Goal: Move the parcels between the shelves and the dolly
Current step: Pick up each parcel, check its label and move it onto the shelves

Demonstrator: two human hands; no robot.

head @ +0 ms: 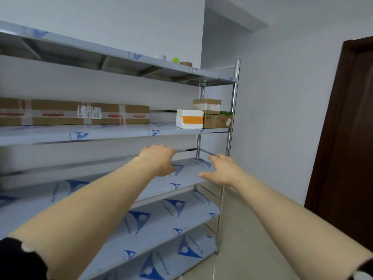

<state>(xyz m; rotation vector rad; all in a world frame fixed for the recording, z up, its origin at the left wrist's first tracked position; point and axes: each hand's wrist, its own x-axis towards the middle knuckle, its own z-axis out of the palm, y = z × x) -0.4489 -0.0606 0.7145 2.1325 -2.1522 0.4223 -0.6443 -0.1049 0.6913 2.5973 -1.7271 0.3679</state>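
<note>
head | left grip fingers loose, holding nothing, over lower shelf | right grip likewise, beside it, apart | foam box on upper shelf, above between grips | long parcel above-left of left grip | small cartons above right grip

I see both my arms stretched forward, forearms bare, with dark sleeves ending near the elbows. My left hand faces palm down, fingers loosely bent away from me, holding nothing. My right hand hangs slightly lower, thumb spread toward the left, likewise holding nothing.
</note>
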